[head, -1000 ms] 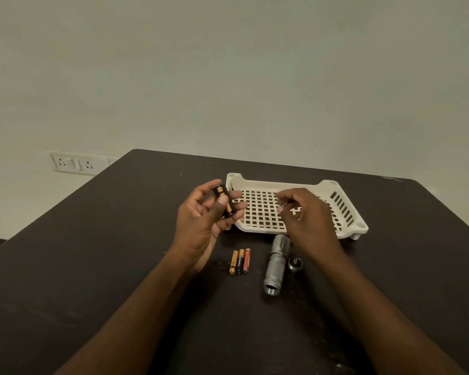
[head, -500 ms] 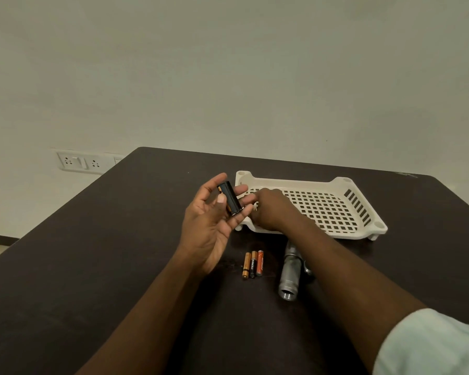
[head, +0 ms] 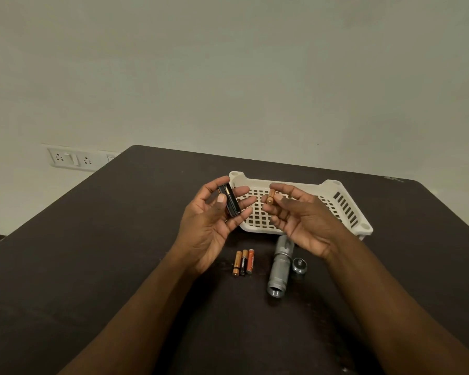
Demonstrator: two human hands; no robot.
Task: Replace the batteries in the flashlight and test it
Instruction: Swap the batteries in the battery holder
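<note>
Dark table [head: 92, 266], pale wall [head: 228, 63]

Left hand [head: 214, 220] grips black battery holder [head: 230, 200]; right hand [head: 303, 220] pinches one battery [head: 270, 197]. Three batteries [head: 243, 262], flashlight body [head: 280, 266] and end cap [head: 299, 265] lie on dark table [head: 92, 266] before white tray [head: 347, 209].

Dark table [head: 92, 266] against pale wall [head: 228, 63] with socket plate [head: 72, 159].

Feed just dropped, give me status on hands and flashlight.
Left hand grips black battery holder. Right hand pinches one battery. Flashlight body open on table, cap beside it, three batteries loose. Nothing in the way.
</note>
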